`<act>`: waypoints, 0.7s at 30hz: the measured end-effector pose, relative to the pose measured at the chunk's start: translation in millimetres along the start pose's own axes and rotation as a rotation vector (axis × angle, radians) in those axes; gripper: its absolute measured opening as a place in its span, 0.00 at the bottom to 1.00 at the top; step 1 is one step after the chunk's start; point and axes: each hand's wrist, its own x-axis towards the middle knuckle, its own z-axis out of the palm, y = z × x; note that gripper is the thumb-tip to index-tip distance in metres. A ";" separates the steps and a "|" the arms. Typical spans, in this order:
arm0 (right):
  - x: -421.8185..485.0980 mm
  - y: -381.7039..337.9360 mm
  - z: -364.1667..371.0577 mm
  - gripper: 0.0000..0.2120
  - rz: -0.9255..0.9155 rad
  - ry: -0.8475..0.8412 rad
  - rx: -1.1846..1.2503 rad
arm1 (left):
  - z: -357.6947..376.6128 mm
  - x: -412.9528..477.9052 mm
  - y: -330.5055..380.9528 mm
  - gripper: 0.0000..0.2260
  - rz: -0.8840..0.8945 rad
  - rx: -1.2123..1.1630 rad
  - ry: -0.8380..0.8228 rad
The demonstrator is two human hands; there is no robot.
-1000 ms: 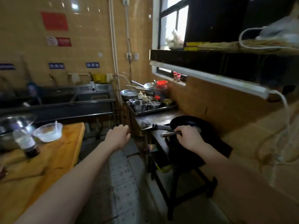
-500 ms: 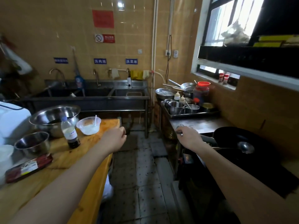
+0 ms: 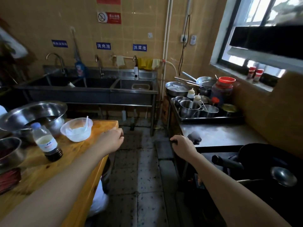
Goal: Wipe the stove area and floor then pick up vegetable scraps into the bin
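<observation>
Left grip (image 3: 113, 140) loose, empty; right grip (image 3: 182, 145) curled at grey steel tabletop (image 3: 221, 135) edge, hold unclear. Could knock black wok handle (image 3: 227, 163) with forearm.

Glossy wooden table (image 3: 68, 154), shiny steel bowl (image 3: 35, 112), seemingly matt black wok (image 3: 268, 158).
</observation>
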 end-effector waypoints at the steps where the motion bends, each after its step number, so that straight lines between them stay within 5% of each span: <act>1: 11.3 5.6 3.7 0.17 0.006 -0.007 -0.003 | 6.3 11.6 3.9 0.10 0.000 0.002 -0.012; 11: 97.9 62.5 33.4 0.15 0.067 -0.031 -0.021 | 77.4 109.8 29.0 0.10 0.022 0.023 -0.189; 21: 188.8 127.0 67.4 0.15 0.329 -0.029 -0.051 | 144.9 257.4 38.7 0.11 0.190 0.052 -0.304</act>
